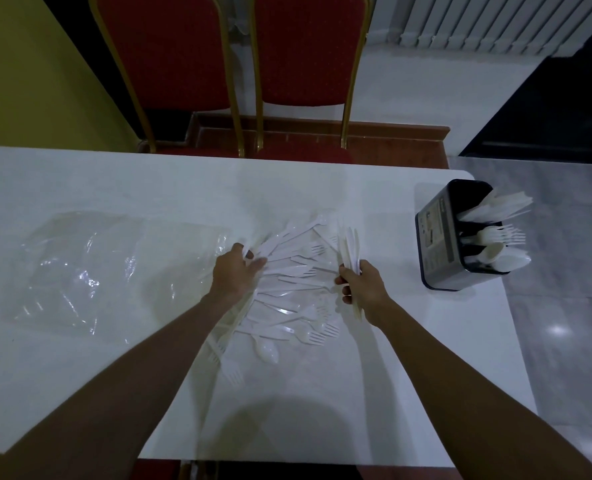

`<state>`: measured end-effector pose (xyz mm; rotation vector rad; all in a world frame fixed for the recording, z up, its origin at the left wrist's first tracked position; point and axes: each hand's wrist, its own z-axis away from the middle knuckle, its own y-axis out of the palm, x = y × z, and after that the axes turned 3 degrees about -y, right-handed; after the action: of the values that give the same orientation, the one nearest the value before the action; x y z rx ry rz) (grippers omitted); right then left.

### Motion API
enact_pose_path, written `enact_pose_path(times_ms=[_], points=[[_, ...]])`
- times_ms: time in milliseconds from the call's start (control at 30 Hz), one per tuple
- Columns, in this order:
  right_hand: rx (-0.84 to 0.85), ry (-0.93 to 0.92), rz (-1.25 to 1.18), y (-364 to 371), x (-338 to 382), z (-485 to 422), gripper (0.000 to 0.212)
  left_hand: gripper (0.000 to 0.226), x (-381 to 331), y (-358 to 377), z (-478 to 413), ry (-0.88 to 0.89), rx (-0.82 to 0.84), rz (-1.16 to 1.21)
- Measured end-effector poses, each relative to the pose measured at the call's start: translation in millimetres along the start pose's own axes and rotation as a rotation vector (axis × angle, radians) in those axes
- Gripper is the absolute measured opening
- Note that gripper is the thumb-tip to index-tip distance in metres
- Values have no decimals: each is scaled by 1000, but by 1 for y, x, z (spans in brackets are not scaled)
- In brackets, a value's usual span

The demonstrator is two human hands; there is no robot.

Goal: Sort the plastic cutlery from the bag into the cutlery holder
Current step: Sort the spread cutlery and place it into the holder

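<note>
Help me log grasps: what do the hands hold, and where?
The right hand grips a bundle of plastic cutlery near its middle. The left hand pinches one piece in the cutlery pile by its end.

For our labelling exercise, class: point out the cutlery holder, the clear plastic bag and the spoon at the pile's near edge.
cutlery holder (438, 237), head view, its labelled side wall.
clear plastic bag (80, 268), head view, its crinkled middle.
spoon (267, 351), head view, its bowl.
</note>
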<state>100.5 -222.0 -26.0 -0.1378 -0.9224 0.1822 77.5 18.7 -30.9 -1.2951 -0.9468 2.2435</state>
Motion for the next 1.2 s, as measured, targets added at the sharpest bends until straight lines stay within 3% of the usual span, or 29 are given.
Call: enact_pose_path(times_ms=[167, 433, 600, 833, 1033, 1133, 1200], points=[[13, 9, 22, 4, -3, 0, 17, 31, 9, 6, -3, 65, 23, -113], [12, 10, 28, 7, -4, 4, 13, 24, 20, 8, -4, 387, 93, -399], [32, 15, -6, 10, 0, 8, 12, 28, 27, 4, -7, 359, 202, -399], [41, 7, -29, 15, 7, 17, 12, 33, 20, -12, -4, 250, 353, -184], [41, -5, 139, 23, 24, 28, 24, 16, -1, -34, 12, -14, 466, 218], [52, 80, 17, 26, 43, 37, 44, 18, -21, -41, 15, -81, 508, 443], [31, 124, -96, 22, 55, 41, 46, 23, -38, -48, 16, -136, 568, 572]])
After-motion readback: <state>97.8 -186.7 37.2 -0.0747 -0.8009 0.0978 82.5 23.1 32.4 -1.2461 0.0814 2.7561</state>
